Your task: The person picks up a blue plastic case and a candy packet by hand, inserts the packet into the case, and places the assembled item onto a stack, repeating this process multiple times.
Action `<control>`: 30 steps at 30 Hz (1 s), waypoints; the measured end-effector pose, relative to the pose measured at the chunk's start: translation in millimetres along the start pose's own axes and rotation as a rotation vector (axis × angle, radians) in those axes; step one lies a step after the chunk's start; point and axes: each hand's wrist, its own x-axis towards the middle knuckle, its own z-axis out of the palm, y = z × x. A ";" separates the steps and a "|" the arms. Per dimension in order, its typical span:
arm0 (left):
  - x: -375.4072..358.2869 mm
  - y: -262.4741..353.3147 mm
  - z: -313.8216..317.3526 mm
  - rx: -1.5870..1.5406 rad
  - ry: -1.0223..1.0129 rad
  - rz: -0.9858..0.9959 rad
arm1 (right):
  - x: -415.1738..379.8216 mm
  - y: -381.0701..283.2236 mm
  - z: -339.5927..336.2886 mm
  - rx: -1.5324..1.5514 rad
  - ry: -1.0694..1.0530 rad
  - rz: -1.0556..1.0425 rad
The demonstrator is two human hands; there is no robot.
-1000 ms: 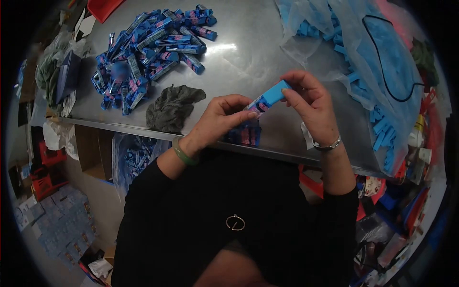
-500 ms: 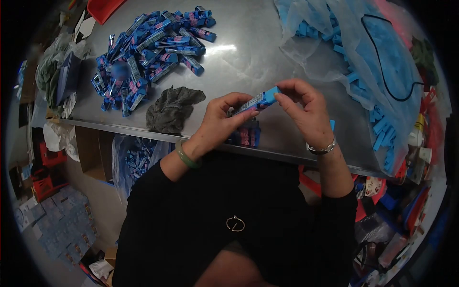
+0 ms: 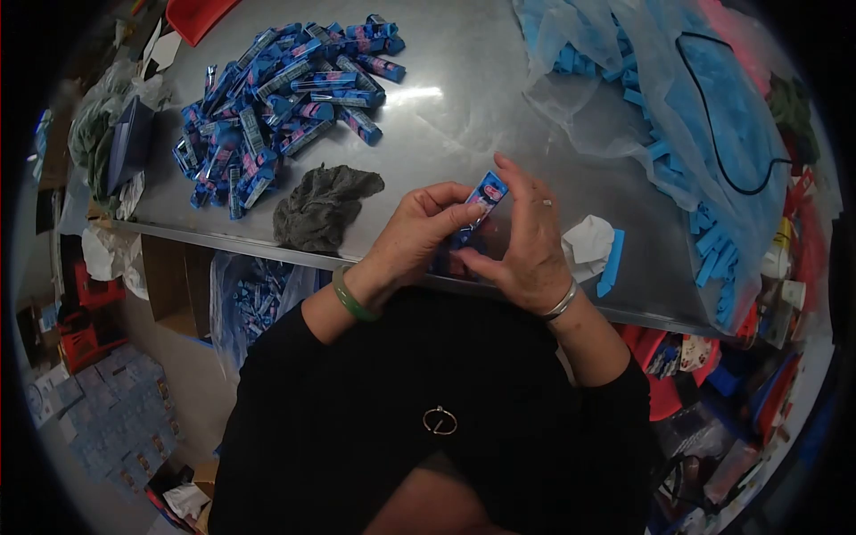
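My left hand [image 3: 419, 227] is closed on a small blue printed box [image 3: 489, 193], its thumb lying across the front. The box stands tilted, upper end away from me. My right hand [image 3: 533, 245] curves around the right side of the same box, index fingertip at the upper end and thumb at the lower end. Below the hands, more blue and pink packaging shows near the table edge, partly hidden. To the left of my left hand lies a crumpled grey cloth [image 3: 325, 207]. Right of my right hand are a white crumpled tissue [image 3: 588, 242] and a flat blue carton [image 3: 613, 265].
A heap of similar blue boxes [image 3: 294, 94] covers the far left of the metal table [image 3: 459, 85]. Clear plastic bagging [image 3: 664, 80] with many blue cartons lies at the right. A red tray [image 3: 194, 16] sits at the back. Below the edge, a bag of small boxes [image 3: 259, 299] hangs.
The box has been turned more upright, its printed face now toward me. My right hand has moved left and down from its end to span it, uncovering the tissue and flat carton.
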 end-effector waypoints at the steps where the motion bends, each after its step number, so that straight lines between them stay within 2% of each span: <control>1: -0.1 0.4 0.2 0.001 0.000 0.000 | 0.2 -1.2 0.9 0.000 0.001 0.000; 10: 1.6 4.0 -1.6 -0.074 -0.018 -0.036 | 4.1 3.7 0.5 0.041 -0.021 -0.009; 12: 6.9 12.0 -11.4 0.080 -0.004 0.097 | 12.7 9.7 -6.5 0.103 -0.032 0.002; 15: 10.0 74.2 -47.8 0.495 0.230 0.397 | 30.3 50.6 -33.0 -0.065 0.036 0.013; 16: 8.1 103.8 -63.3 0.653 0.322 0.496 | 38.0 67.0 -41.6 -0.068 0.052 0.145; 17: 9.5 127.1 -86.0 0.797 0.496 0.643 | 46.8 85.8 -50.0 -0.072 0.071 0.277; 19: 4.2 174.3 -135.9 1.124 0.728 0.915 | 62.6 138.1 -59.6 -0.076 0.092 0.356; 20: -5.8 190.7 -145.5 1.125 0.726 0.918 | 71.1 160.9 -61.0 -0.085 0.136 0.366; 22: -20.2 212.9 -152.9 2.276 1.137 0.966 | 88.5 191.6 -57.2 -0.093 0.181 0.373; 23: -20.2 207.1 -138.2 2.277 1.140 0.969 | 96.7 200.9 -54.2 -0.166 0.217 0.328; 25: -16.8 179.3 -100.9 2.078 0.900 1.076 | 109.9 212.7 -47.6 -0.237 0.251 0.285; 27: -11.2 133.2 -81.7 1.568 0.605 0.934 | 123.0 213.6 -37.1 -0.412 0.171 0.481; 28: -9.3 110.8 -75.9 1.478 0.471 0.831 | 129.0 213.5 -32.9 -0.412 0.166 0.483; 30: -12.2 73.8 -59.0 1.376 0.271 0.654 | 140.8 211.9 -27.8 -0.438 0.101 0.690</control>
